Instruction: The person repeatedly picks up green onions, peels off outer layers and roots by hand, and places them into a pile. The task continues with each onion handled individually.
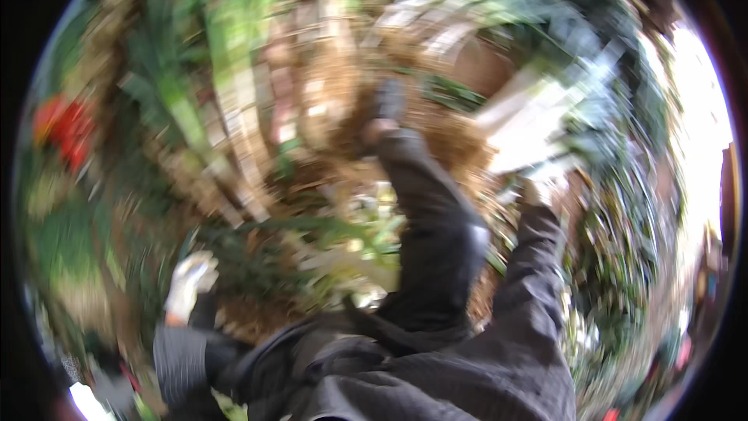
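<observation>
Motion blur softens the whole view. My right hand [543, 190], at the end of an outstretched dark sleeve, is against the lower edge of a bunch of leeks [526, 123]. The bunch lies with its root ends to the left and its leaves to the right; blur hides whether my fingers close around it. Low on the left, my left hand [193, 280] wears a pale glove, its fingers partly bent. I cannot tell whether anything is in it. More leeks [239, 111] stand or lean beyond it, white shafts downward and green leaves upward.
My bent leg [435, 216] reaches forward between my arms, foot on the brown soil. Cut leaves [350, 257] litter the ground beside it. More pale leek shafts [450, 17] lie at the top right. A red object [67, 128] shows at the far left.
</observation>
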Available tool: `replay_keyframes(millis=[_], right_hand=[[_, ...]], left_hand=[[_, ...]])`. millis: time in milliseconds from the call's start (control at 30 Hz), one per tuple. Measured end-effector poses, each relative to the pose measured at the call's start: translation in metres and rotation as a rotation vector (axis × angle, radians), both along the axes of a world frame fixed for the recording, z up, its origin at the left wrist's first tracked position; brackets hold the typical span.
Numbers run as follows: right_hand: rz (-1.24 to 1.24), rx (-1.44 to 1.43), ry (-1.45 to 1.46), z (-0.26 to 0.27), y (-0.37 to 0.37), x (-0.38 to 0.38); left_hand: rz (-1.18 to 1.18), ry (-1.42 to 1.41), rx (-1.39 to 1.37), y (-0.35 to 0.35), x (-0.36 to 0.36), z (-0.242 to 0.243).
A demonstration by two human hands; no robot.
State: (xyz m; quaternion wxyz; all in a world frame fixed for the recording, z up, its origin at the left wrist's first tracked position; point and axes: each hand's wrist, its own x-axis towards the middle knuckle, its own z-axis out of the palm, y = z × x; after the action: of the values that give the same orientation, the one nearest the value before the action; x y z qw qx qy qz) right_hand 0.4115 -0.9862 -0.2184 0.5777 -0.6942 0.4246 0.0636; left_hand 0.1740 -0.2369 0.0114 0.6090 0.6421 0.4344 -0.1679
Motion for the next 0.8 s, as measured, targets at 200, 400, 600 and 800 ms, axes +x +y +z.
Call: replay_keyframes(millis=[200,400,600,800], right_hand=[[0.561,0.042,0.007,0.091,0.147,0.114],[1.017,0.274,-0.165,0.165,0.398,0.148],[1.260,0.039,0.043,0.098,0.622,0.061],[1.160,-0.486,0.018,0.043,0.695,0.047]], left_hand=[[-0.055,-0.162,0.121,0.046,-0.005,0.042],[0.002,-0.354,0.092,0.085,-0.010,0.016],[0.063,-0.475,0.130,0.097,-0.019,0.014],[-0.166,-0.430,0.215,0.092,-0.017,0.050]])
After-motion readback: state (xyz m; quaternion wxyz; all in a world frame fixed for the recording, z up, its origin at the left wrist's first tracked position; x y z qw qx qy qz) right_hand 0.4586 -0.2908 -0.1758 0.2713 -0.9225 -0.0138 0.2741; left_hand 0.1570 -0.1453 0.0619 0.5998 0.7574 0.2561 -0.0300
